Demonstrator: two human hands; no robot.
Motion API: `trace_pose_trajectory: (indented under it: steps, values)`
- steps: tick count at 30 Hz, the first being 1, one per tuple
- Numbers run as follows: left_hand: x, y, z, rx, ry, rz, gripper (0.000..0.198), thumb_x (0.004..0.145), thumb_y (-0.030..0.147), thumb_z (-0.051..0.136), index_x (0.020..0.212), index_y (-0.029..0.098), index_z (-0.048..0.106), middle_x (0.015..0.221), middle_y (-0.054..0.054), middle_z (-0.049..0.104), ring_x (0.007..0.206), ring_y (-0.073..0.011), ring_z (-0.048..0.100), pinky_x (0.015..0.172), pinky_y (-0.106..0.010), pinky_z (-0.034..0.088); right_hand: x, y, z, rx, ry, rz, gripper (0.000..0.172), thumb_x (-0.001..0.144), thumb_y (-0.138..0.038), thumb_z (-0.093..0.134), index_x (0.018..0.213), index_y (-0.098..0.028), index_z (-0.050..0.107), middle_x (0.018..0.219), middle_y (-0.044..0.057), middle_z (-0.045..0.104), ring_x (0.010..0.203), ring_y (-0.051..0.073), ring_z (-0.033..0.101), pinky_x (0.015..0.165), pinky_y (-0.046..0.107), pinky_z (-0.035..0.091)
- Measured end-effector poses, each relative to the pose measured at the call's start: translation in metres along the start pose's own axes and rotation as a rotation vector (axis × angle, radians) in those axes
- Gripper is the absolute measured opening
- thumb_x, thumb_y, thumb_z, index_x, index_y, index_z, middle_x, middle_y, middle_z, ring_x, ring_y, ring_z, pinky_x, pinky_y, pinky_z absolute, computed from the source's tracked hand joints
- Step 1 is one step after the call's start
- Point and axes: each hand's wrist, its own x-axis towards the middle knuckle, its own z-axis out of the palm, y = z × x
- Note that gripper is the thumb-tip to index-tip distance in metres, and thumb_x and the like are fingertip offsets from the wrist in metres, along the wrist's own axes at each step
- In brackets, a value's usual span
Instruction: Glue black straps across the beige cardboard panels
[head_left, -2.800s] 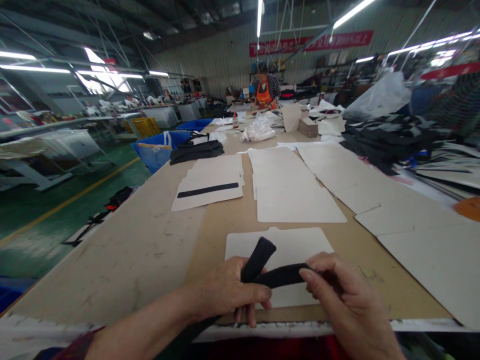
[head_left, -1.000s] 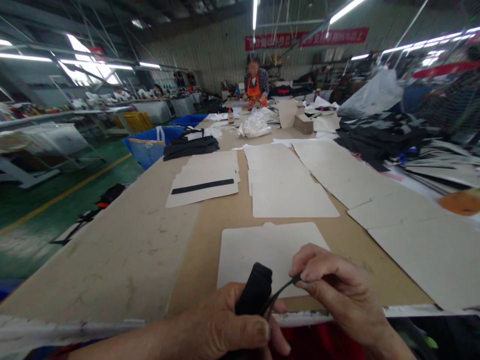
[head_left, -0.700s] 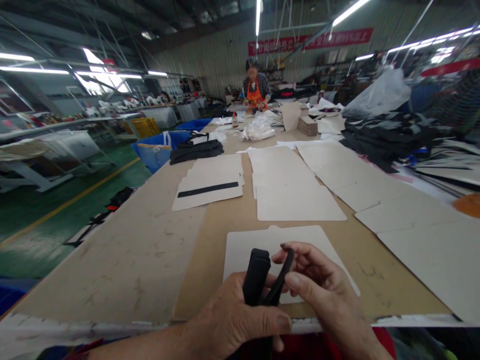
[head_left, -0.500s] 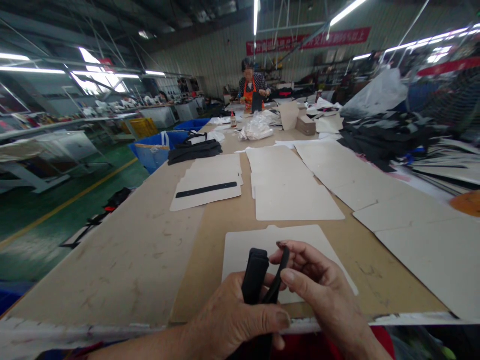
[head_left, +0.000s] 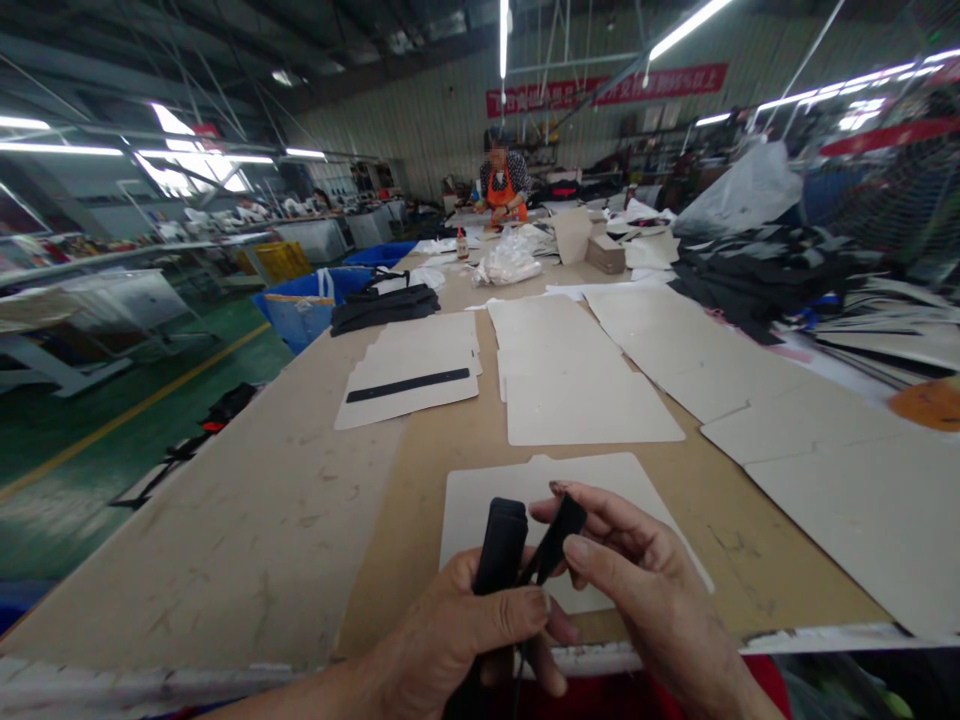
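Note:
My left hand (head_left: 480, 620) is closed round a bundle of black strips (head_left: 501, 545) that stand upright, their lower ends dropping below the table edge. Between the thumb and fingers of my right hand (head_left: 637, 565) is the upper end of one black strip (head_left: 562, 530), bent away from the bundle. Its lower part runs behind my left thumb. Both hands are above a pale board (head_left: 465, 500) with rounded corners, lying at the table's near edge. Farther left, another black strip (head_left: 409, 385) lies flat across a small stack of pale boards (head_left: 375, 414).
More pale boards (head_left: 592, 405) overlap in the middle, and large pale sheets (head_left: 840, 430) cover the right side. Black fabric pieces (head_left: 386, 308) lie at the left edge beside a blue bin (head_left: 300, 315). A person in an orange apron (head_left: 501, 190) stands at the far end.
My right hand has turned the single strip so its flat face shows, and it is farther from the bundle. My left thumb has shifted left. The far person has bent lower.

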Motion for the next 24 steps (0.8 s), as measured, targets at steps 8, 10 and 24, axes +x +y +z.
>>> trace_pose_trajectory:
  steps: [8, 10, 24]
  values:
    - [0.003, -0.001, 0.000, -0.006, 0.050, -0.009, 0.041, 0.078, 0.045, 0.074, 0.103, 0.014, 0.065, 0.082, -0.008, 0.073, 0.056, -0.0113, 0.064, 0.050, -0.021, 0.025, -0.002, 0.005, -0.002, 0.050, 0.060, -0.019, 0.037, 0.075, -0.034, 0.084, 0.109, -0.028, 0.071, 0.101, 0.004, 0.075, 0.061, 0.010, 0.061, 0.059, 0.022, 0.056]
    - [0.004, 0.000, 0.000, -0.011, 0.076, -0.015, 0.038, 0.076, 0.043, 0.076, 0.096, 0.013, 0.066, 0.080, -0.007, 0.072, 0.055, -0.0095, 0.061, 0.050, -0.020, 0.024, -0.002, 0.007, -0.002, 0.042, 0.070, -0.019, 0.038, 0.075, -0.033, 0.084, 0.110, -0.027, 0.071, 0.102, 0.005, 0.075, 0.064, 0.011, 0.063, 0.062, 0.023, 0.058]
    - [0.005, 0.015, -0.021, 0.214, -0.092, -0.095, 0.060, 0.073, 0.059, 0.074, 0.113, 0.015, 0.066, 0.093, -0.008, 0.073, 0.056, -0.0118, 0.063, 0.047, -0.021, 0.030, -0.010, 0.002, -0.030, -0.537, 0.258, -0.092, 0.034, 0.078, -0.054, 0.074, 0.078, -0.021, 0.070, 0.053, -0.001, 0.058, 0.048, 0.012, 0.052, 0.046, 0.022, 0.045]
